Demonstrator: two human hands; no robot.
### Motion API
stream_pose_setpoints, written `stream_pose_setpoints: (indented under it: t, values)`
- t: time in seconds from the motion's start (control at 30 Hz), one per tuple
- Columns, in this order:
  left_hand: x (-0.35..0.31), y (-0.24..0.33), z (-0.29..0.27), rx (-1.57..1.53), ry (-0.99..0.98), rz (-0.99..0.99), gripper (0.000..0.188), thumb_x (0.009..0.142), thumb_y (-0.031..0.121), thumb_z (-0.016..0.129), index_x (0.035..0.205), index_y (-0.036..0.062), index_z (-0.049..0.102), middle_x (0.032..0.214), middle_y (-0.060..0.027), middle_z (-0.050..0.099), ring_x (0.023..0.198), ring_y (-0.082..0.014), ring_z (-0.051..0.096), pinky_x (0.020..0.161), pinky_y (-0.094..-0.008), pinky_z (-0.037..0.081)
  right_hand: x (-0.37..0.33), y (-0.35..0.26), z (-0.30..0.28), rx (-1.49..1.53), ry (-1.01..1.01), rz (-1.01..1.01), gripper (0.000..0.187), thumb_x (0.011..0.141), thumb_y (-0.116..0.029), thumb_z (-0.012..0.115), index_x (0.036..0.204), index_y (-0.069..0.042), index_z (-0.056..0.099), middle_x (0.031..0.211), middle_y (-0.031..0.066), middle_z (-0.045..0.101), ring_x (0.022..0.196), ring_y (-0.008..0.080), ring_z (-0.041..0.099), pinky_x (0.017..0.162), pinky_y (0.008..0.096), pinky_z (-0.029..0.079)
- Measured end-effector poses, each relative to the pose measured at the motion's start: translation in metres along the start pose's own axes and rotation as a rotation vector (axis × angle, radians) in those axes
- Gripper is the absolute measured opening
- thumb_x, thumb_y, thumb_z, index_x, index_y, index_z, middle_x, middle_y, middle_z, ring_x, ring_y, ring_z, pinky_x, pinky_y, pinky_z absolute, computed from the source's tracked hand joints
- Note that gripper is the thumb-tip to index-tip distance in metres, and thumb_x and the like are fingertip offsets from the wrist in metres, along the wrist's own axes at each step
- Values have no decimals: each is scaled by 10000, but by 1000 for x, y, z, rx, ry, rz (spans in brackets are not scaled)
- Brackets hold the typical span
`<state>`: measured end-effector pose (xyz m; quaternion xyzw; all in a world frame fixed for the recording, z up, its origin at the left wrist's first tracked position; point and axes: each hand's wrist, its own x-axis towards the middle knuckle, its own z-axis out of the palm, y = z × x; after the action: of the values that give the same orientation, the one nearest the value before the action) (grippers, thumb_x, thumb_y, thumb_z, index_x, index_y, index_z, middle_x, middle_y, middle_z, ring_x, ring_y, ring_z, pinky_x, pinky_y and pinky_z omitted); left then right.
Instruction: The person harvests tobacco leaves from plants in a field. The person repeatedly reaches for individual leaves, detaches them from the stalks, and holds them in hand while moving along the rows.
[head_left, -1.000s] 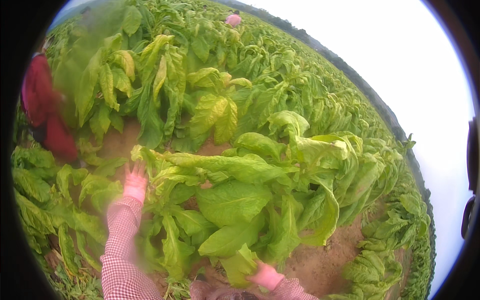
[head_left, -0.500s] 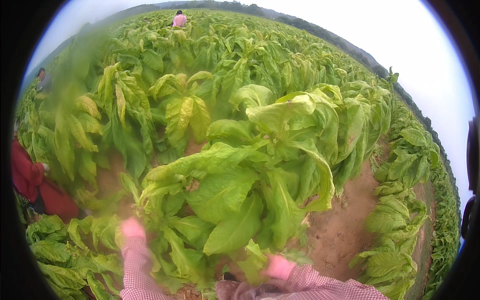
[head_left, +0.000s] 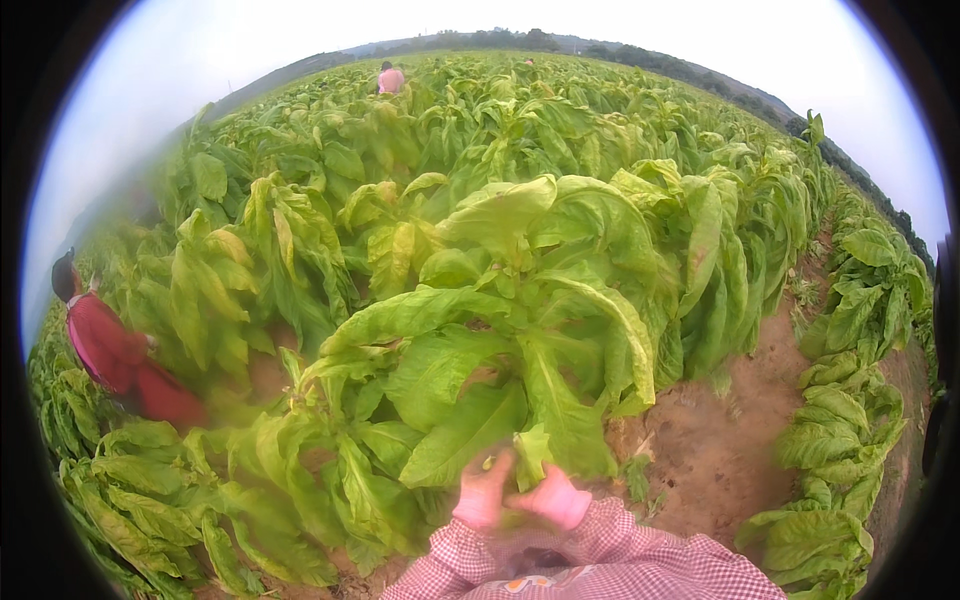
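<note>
My left hand (head_left: 484, 490) and my right hand (head_left: 550, 494) are close together low in the middle, in front of a big tobacco plant (head_left: 455, 375). The fingers of my right hand are closed on a light green tobacco leaf (head_left: 534, 450), which stands up between the hands. Curled fingers show on my left hand, with a small pale yellow bit at their tips; what it holds is mostly hidden. Broad leaves of the plant droop just beyond both hands.
Bare brown soil (head_left: 715, 450) runs along the right, beside another row of tobacco plants (head_left: 825, 430). A person in red (head_left: 115, 345) stands among the plants at left. Another person in pink (head_left: 391, 80) is far off. Drooping leaves (head_left: 130, 485) crowd the lower left.
My left hand has moved right, from the plant's left side to beside my right hand. My right hand has risen slightly with the leaf. The view has shifted, showing more of the person in red.
</note>
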<state>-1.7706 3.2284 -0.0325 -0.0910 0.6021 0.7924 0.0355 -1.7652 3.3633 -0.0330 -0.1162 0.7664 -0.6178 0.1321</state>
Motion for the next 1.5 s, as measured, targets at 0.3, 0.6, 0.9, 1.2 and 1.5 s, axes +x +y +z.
stream_pose_setpoints:
  t: [0.3, 0.6, 0.9, 1.2, 1.5]
  values:
    - [15, 1, 112, 370, -175, -40, 494, 831, 275, 615, 1246, 40, 489, 1282, -160, 486, 1186, -254, 464, 1023, -328, 361, -122, 19, -153, 406, 285, 380, 523, 653, -3, 740, 1124, 4, 511, 956, 94, 636, 823, 208, 615, 712, 323, 510]
    - [110, 159, 140, 788, 185, 330, 612, 767, 159, 688, 1296, 18, 413, 1333, -184, 425, 1217, -295, 435, 1040, -359, 356, -256, 107, -250, 540, 969, 318, 396, 637, 9, 706, 999, 11, 544, 839, 74, 630, 703, 193, 607, 623, 307, 510]
    - [215, 232, 187, 1408, 565, 472, 789, 736, 267, 724, 1379, 99, 299, 1425, -122, 311, 1309, -264, 313, 1081, -420, 268, -332, 87, -274, 424, 1508, 374, 413, 650, 35, 655, 1048, -17, 558, 839, 27, 610, 665, 163, 570, 567, 286, 467]
    - [268, 225, 190, 1871, 470, 444, 507, 772, 244, 674, 1208, 75, 478, 1199, -122, 526, 1105, -244, 517, 945, -351, 424, -306, 73, -277, 511, 1627, 277, 385, 664, 40, 650, 1027, -24, 541, 781, 34, 576, 625, 175, 546, 525, 298, 448]
    - [202, 123, 130, 1641, 455, 632, 397, 738, 235, 707, 1065, 58, 568, 985, -119, 611, 872, -244, 613, 754, -357, 509, -247, 98, -294, 559, 1405, 352, 336, 662, 30, 670, 976, -19, 563, 792, 43, 596, 634, 178, 564, 545, 291, 460]
